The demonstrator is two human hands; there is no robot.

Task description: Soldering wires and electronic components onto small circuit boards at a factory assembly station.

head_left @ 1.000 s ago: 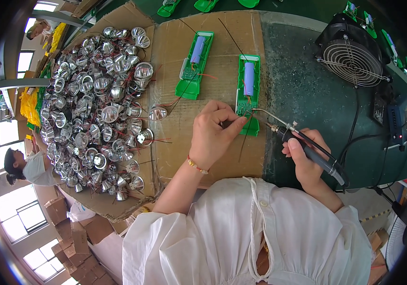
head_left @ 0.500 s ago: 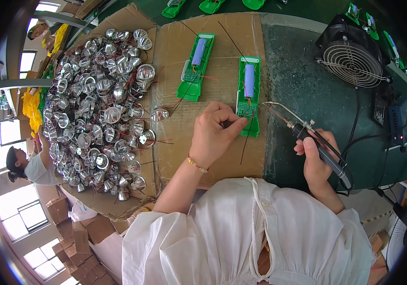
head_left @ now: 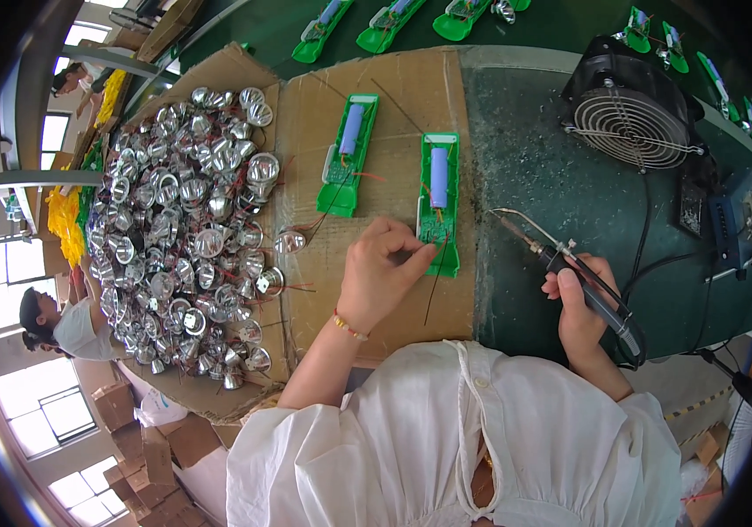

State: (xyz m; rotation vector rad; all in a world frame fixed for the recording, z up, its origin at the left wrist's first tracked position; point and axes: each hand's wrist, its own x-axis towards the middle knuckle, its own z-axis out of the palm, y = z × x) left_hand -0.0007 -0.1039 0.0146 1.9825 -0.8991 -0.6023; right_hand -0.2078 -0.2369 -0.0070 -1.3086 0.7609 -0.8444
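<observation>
My left hand (head_left: 383, 274) is closed in a pinch at the lower end of a green plastic housing (head_left: 448, 263); whatever sits between thumb and forefinger is too small to make out. That housing holds a purple cylindrical battery (head_left: 439, 176) and a small green circuit board (head_left: 433, 230), with thin red and dark wires around it. In my right hand (head_left: 582, 303) is a soldering iron (head_left: 602, 306) with a thin metal feed tube along it. Its tip points left, apart from the board. A second green housing (head_left: 335, 200) with a battery lies to the left, untouched.
Many silver reflector lamp cups (head_left: 209, 241) fill a cardboard tray on the left; one lamp cup (head_left: 290, 241) lies beside it. Cardboard (head_left: 393, 321) covers the middle of the green bench. A black fan (head_left: 630, 127) and a blue box-shaped unit (head_left: 731, 228) stand right. More green housings (head_left: 389, 26) lie beyond.
The view has shifted, so the bench appears lower. The soldering iron's tip has drawn slightly rightward, away from the housing. My left hand keeps its pinch at the board.
</observation>
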